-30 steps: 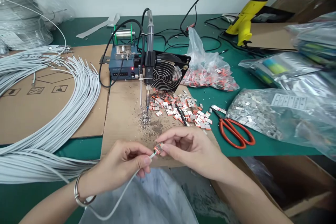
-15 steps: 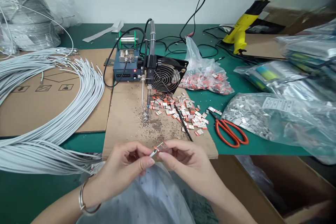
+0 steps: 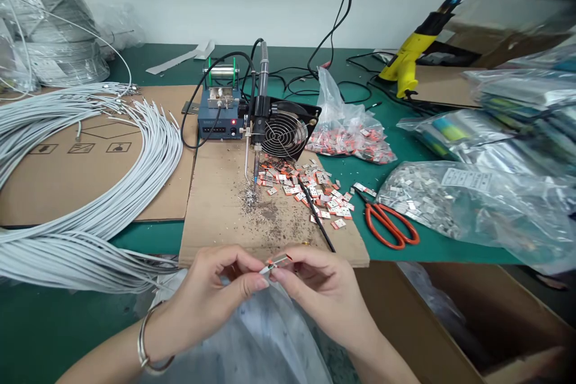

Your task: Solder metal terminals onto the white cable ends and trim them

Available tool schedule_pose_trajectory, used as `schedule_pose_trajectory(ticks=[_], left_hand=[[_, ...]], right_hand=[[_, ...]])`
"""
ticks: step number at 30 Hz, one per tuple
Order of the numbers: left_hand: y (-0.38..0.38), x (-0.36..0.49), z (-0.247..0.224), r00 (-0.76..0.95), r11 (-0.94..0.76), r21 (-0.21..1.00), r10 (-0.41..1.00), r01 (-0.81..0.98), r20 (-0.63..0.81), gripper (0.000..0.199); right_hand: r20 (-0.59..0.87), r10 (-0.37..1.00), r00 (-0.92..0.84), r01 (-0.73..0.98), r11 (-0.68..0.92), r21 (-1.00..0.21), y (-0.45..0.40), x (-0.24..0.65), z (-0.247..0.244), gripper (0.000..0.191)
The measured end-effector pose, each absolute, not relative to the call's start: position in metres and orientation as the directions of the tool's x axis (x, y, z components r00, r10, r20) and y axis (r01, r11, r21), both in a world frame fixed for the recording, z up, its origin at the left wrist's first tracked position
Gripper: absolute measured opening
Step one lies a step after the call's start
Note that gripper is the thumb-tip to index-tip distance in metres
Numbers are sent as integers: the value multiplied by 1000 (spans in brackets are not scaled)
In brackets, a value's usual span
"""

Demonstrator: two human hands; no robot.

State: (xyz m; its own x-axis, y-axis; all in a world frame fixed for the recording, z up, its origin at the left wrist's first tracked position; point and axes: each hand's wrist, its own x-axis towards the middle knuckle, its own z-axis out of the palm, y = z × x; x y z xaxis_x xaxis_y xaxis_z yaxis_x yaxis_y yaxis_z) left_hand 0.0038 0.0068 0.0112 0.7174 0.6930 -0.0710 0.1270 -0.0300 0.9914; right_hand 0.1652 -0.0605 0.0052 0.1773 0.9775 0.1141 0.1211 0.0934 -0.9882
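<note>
My left hand (image 3: 225,288) pinches the end of a white cable (image 3: 264,269) between thumb and fingertips. Close against it, my right hand (image 3: 315,288) grips a small metal connector piece (image 3: 281,260) with orange on it. Cable end and connector meet between my fingertips, and fine detail there is too small to tell. Both hands are over my lap at the front edge of the cardboard sheet (image 3: 225,216). Beyond them stands a soldering iron (image 3: 258,120) on a holder, its tip pointing down. Many orange and silver connector pieces (image 3: 324,192) lie scattered to its right.
White cables (image 3: 153,162) lie coiled at left. A blue soldering station (image 3: 220,120) and black fan (image 3: 283,132) stand behind. Orange-handled scissors (image 3: 391,225), bags of parts (image 3: 418,198) and a yellow heat gun (image 3: 405,66) are at right. An open box (image 3: 432,324) sits below.
The camera view has tilted up slightly. The connector piece between my fingertips has turned to a flatter angle, and my hands remain together.
</note>
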Motion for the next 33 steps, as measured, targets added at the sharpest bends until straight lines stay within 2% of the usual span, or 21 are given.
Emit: schedule_pose_trajectory(ticks=[6, 12, 24, 29, 33], left_hand=[[4, 5, 11, 702, -74, 991, 712, 111, -26, 18], [4, 6, 7, 718, 116, 991, 683, 69, -131, 23], [3, 6, 9, 752, 300, 953, 620, 38, -225, 30], [3, 6, 7, 751, 259, 964, 625, 57, -212, 30], [3, 5, 7, 738, 125, 988, 657, 92, -152, 27]], right_hand=[[150, 970, 190, 118, 129, -985, -63, 165, 2, 6], [123, 976, 179, 111, 104, -988, -64, 163, 1, 12], [202, 958, 204, 154, 172, -973, -64, 161, -1, 8], [237, 949, 209, 176, 202, -963, -63, 161, -2, 7], [245, 947, 210, 197, 204, -959, -65, 162, -4, 8]])
